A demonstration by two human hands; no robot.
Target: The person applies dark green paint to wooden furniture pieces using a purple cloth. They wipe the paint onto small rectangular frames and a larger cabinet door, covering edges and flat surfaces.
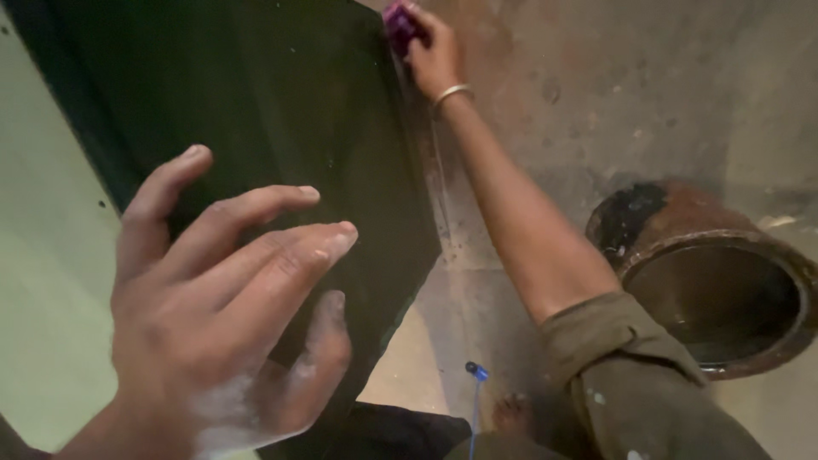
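Left hand (217, 319) close to the camera, low on the left: fingers spread and loosely bent, open, holding nothing, fingertips (341, 234) over the face of a dark green board (281, 102). Whether touching the board or just above it, cannot tell. White dust across the heel of the palm and the little finger.

Right hand (434, 55) far out at the top, arm stretched long, closed around a small purple tool (399, 24) (kind not clear, blurred and partly cut by the frame's top edge). Tool set right at the board's right edge, near its upper corner. Silver bangle (452, 92) round the wrist just below. Olive sleeve (630, 383) rolled up past the elbow, flecked with pale spots.

Board tilted across the upper left and middle, running from the top edge down to a point near the bottom centre, right edge lying along a worn, stained concrete floor (554, 94). Pale green surface (47, 281) to the left of the board, meeting its dark edge.

Right of the forearm, well apart from the board: a rusty round pipe mouth (724, 298) with a thick rim, dark inside, black patch on its upper left. At the bottom centre, between board and sleeve, a small blue tip on a thin blue cord (475, 372).
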